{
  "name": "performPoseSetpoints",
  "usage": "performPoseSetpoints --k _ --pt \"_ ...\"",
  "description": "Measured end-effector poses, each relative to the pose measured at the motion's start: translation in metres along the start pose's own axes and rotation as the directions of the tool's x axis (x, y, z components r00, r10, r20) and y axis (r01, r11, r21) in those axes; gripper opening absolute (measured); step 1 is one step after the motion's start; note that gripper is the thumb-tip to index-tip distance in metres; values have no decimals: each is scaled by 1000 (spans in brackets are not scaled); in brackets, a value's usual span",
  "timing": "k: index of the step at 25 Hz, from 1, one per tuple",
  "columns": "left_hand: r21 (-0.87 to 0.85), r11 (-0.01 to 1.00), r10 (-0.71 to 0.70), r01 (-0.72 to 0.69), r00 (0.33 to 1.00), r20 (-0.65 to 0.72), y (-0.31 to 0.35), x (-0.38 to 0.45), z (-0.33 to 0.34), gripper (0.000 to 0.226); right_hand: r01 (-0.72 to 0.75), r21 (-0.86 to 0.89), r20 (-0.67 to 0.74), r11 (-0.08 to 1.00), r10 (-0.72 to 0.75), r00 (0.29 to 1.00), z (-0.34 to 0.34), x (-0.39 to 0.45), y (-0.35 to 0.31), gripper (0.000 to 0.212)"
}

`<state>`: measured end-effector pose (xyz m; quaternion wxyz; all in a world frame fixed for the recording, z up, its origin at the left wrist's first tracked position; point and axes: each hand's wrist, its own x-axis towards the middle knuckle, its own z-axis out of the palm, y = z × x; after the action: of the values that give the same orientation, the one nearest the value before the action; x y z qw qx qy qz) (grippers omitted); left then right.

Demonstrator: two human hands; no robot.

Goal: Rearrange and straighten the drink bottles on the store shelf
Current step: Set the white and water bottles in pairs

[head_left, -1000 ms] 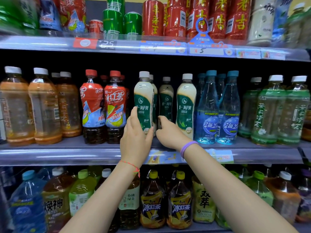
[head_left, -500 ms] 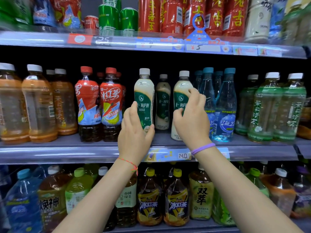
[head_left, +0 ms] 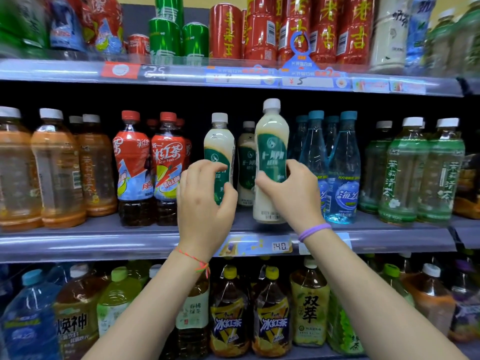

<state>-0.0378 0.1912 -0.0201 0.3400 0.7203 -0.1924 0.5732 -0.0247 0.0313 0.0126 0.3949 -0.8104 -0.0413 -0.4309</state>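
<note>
Cream milk-tea bottles with green labels stand in the middle of the centre shelf [head_left: 104, 240]. My left hand [head_left: 205, 201] grips the left milk-tea bottle [head_left: 219, 144] around its lower half; it stands upright on the shelf. My right hand [head_left: 291, 193] grips the right milk-tea bottle [head_left: 271, 141] at its middle and holds it slightly above the shelf, nearer to me than the row. A third milk-tea bottle [head_left: 246, 162] stands behind, between the two.
Red iced-tea bottles [head_left: 166, 162] stand left of my hands, blue water bottles [head_left: 342, 167] right. Orange tea bottles [head_left: 57, 172] fill the far left, green tea bottles [head_left: 405, 172] the far right. Cans line the upper shelf, large bottles the lower one.
My right hand went from reaching between the bottles to closing round the right milk-tea bottle, then lifted it up and toward me. My left hand tightened on the left bottle.
</note>
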Motion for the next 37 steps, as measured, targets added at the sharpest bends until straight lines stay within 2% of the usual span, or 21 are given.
performPoseSetpoints --k 2,4,5,6,7,8,9,11,12,14,15,17,19,21,23,28,33,34,35,36,37 --pt "-264 937 -194 231 968 159 17 14 -9 21 -16 219 80 975 -1 997 -18 0 -17 21" --pt "-459 722 -340 518 843 416 30 26 -15 27 -5 323 247 946 -79 966 -28 -5 -30 14" --pt "-517 604 -351 607 784 511 33 31 -16 32 17 319 334 948 -129 934 -29 -11 -33 16" --pt "-563 512 -347 649 756 555 34 33 -17 35 26 327 424 945 -172 889 -27 -18 -36 21" --pt "-598 467 -346 652 757 555 33 32 -18 37 0 349 496 937 -185 849 -26 -25 -37 29" --pt "-617 467 -353 634 773 528 30 29 -18 39 -81 404 547 911 -170 820 -24 -28 -36 38" --pt "-617 494 -364 613 790 493 26 24 -19 41 -172 444 556 879 -120 822 -22 -26 -34 47" --pt "-594 553 -388 584 812 437 18 14 -20 48 -224 466 422 856 8 907 -12 -11 -22 52" --pt "-580 578 -400 574 819 412 14 12 -21 52 -207 429 306 879 74 949 -2 -1 -15 43" --pt "-510 667 -414 543 840 351 9 10 -23 52 -195 232 145 953 164 976 24 21 3 15" --pt "-463 708 -424 533 845 324 7 10 -23 51 -222 112 148 969 205 968 37 31 8 19" --pt "-394 744 -455 540 841 294 2 6 -21 51 -309 3 239 951 299 924 61 48 13 46" --pt "-362 747 -476 557 829 294 -3 2 -20 54 -382 36 315 923 352 881 78 61 15 59" --pt "-351 738 -486 576 815 315 -8 -1 -17 56 -443 78 366 893 388 846 90 70 23 63" --pt "-355 731 -487 583 810 327 -11 -3 -17 50 -440 66 378 895 386 841 99 74 31 59" --pt "-369 744 -469 557 829 305 -15 2 -17 46 -278 -37 312 960 276 909 88 72 31 42" --pt "-429 725 -440 539 842 312 -6 -4 -9 44 -170 -88 326 982 189 926 53 41 21 44" --pt "-452 711 -432 539 842 323 -1 -4 -8 43 -147 -58 298 987 158 941 41 33 16 47" --pt "-483 688 -421 542 840 342 4 -3 -6 43 -148 54 268 988 129 955 27 25 10 49" --pt "-519 658 -405 545 838 366 9 0 -5 42 -183 248 271 951 113 956 14 17 4 49" --pt "-556 630 -380 542 839 389 15 3 -6 41 -222 437 313 872 85 946 1 8 -2 50"
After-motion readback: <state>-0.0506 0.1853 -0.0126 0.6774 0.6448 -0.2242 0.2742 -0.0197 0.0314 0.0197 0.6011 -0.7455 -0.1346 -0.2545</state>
